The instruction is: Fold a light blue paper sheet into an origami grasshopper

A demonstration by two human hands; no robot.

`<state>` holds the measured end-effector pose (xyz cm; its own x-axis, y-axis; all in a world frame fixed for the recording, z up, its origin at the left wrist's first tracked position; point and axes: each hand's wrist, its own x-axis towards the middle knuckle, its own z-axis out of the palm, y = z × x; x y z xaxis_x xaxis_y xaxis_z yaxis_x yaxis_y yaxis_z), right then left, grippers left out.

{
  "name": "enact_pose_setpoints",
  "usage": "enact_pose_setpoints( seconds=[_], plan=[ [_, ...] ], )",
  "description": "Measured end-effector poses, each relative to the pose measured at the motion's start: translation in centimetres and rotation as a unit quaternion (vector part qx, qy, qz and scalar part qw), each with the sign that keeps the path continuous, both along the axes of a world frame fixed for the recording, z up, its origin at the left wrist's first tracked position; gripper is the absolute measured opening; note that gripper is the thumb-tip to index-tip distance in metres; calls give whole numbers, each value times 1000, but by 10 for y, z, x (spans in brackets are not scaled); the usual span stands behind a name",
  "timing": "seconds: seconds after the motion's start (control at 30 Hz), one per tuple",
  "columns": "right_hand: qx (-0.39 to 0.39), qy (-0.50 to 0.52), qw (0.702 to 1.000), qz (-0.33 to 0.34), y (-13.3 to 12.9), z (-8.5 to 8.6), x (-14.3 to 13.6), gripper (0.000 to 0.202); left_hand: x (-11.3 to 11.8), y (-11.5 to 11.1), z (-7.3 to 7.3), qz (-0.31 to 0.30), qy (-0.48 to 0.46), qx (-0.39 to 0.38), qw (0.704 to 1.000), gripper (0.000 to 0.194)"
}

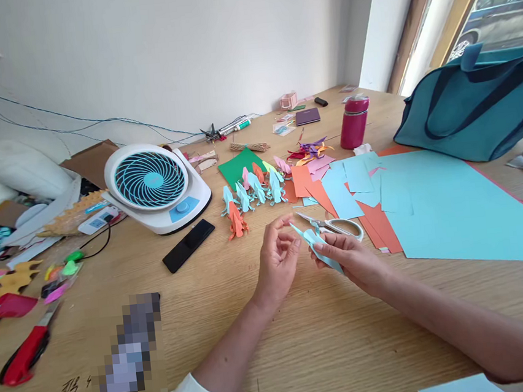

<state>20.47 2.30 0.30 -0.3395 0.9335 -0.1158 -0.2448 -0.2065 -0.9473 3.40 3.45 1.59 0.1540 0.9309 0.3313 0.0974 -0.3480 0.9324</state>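
My right hand (346, 258) pinches a folded light blue paper piece (325, 251), which has a thin point at its upper left. Beside that point is my left hand (278, 257), its fingers curled; whether they touch the paper I cannot make out. White-handled scissors (333, 223) lie just behind my right hand. Several folded light blue paper figures (256, 189) stand in a row farther back, with an orange folded figure (236, 221) in front of them.
Light blue sheets (451, 202) and orange strips spread over the right side. A white fan (154, 185), a black phone (188, 246) and red-handled scissors (27, 354) are at left. Back right are a magenta bottle (355, 123) and a teal bag (470, 108).
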Motion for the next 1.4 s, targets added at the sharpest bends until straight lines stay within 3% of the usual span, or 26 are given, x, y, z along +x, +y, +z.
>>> enact_pose_setpoints(
  seconds=[0.07, 0.2, 0.3, 0.43, 0.77, 0.9, 1.13, 1.27, 1.4],
  plan=[
    [-27, 34, 999, 21, 0, 0, 1, 34, -7, 4, 3, 19, 100, 114, 988, 33],
    [-86, 86, 992, 31, 0, 0, 2, 31, -18, 11, 11, 26, 251, 273, 928, 11],
    [-102, 106, 989, 34, 0, 0, 3, 30, -24, 13, 18, 30, 304, 319, 897, 3],
    [-101, 106, 988, 46, 1, -1, 2, 32, -26, 12, 25, -4, 353, 335, 873, 8],
    [-9, 14, 1000, 7, 1, -3, 1, 36, -23, 9, 28, -37, 397, 290, 870, 17],
    [41, -27, 999, -8, 2, -5, 2, 36, -18, 7, 25, -9, 365, 248, 897, 12],
    [116, -58, 991, -46, 3, -5, -4, 40, -9, 0, 25, 5, 281, 93, 955, 10],
    [146, -83, 983, -71, 2, -8, -9, 40, -6, -1, 22, 17, 227, 34, 973, 8],
    [137, -102, 984, -52, 3, -11, -9, 38, -4, -1, 16, 20, 198, -42, 979, 10]
  ],
)
